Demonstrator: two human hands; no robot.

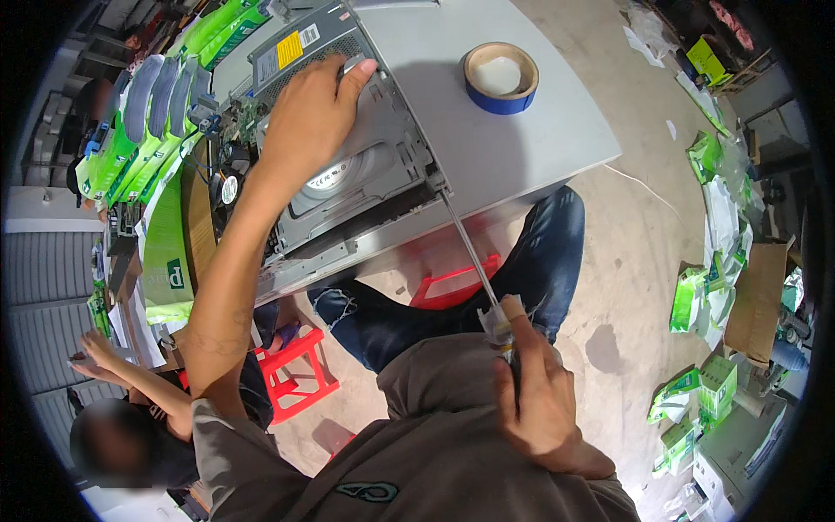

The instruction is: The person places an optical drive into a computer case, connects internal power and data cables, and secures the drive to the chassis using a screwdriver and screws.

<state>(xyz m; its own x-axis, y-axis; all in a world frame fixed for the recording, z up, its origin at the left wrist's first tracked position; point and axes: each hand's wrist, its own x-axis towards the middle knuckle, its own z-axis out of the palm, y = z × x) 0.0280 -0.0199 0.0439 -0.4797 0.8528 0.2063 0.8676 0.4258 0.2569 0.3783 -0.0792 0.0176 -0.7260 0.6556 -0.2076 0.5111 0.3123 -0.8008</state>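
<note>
An opened desktop computer case (417, 113) lies on the grey table in front of me. Inside it are a metal power supply (326, 35) with a yellow label and a flat silver drive (383, 161). My left hand (304, 117) grips the case from above, its fingers curled over the inner metal edge beside the power supply and its thumb near the right side. In my right hand (539, 396) is a long-shafted screwdriver (468, 244), its handle wrapped in something whitish. The screwdriver's tip meets the near right corner of the case; the exact contact point is too small to make out.
A blue tape roll (498, 104) sits on the grey table (557, 113), right of the case. Stacked green-and-white packages (143, 139) crowd the left. Another person (156, 391) works at lower left near a red stool (300, 374). Cartons (757, 304) and green packaging line the right.
</note>
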